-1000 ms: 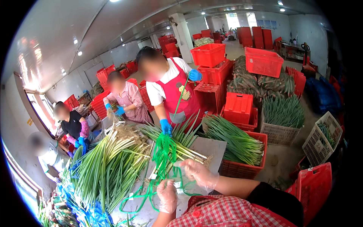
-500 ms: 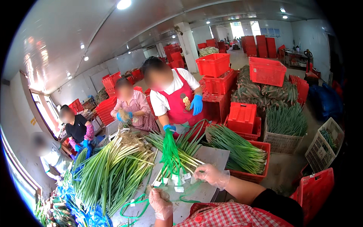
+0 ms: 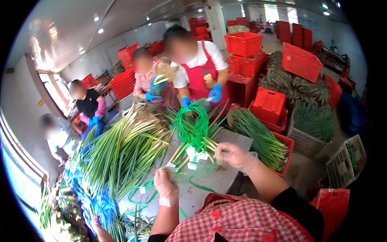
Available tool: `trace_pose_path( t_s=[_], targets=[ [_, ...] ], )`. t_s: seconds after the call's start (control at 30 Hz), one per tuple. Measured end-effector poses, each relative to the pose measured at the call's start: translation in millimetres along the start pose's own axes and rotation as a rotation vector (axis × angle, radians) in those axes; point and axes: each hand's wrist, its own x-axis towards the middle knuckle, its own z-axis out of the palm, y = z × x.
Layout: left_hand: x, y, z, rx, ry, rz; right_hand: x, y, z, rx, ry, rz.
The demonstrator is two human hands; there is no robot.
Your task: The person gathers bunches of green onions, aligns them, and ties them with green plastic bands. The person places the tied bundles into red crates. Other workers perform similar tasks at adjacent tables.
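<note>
My left hand [image 3: 166, 186], in a clear plastic glove, is raised above the near part of the grey table with its fingers closed. My right hand [image 3: 234, 156], gloved the same way, pinches its fingers together beside the white tags. Anything held in either is too small or blurred to make out. Between and beyond them lie green onions [image 3: 182, 151] with white stems toward me. Over these hangs a bunch of green ties [image 3: 194, 125] with white tags [image 3: 192, 164], gripped by a co-worker's blue-gloved hand [image 3: 186, 102]. A loose green tie [image 3: 133, 194] curls near my left hand.
A large heap of green onions [image 3: 125, 157] covers the table's left side. More onions fill a red crate [image 3: 287, 150] at right. Co-workers stand across the table and along its left. Another person's hand [image 3: 97, 226] shows at lower left. Red crates [image 3: 244, 44] are stacked behind.
The view has shifted. My hands have moved apart slightly. The co-worker opposite has lifted the green ties higher and brought both blue-gloved hands to them, one with a white tag.
</note>
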Motion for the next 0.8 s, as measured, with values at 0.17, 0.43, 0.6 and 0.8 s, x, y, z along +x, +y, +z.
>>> trace_pose_path(
  t_s=[0.17,0.43,0.6,0.8],
  targets=[
    [-2,4,-4,-0.14,-0.079,-0.159,22,-38,39,0.67,0.169,-0.012],
    [-7,26,27,0.501,-0.222,0.446,38,-11,38,0.105,0.316,-0.07],
    [-20,54,81,0.914,-0.6,0.726,35,-16,42,-0.053,0.2,-0.056],
    [-14,29,60,0.753,-0.699,0.707,13,-25,28,-0.547,0.049,-0.105]
  ],
)
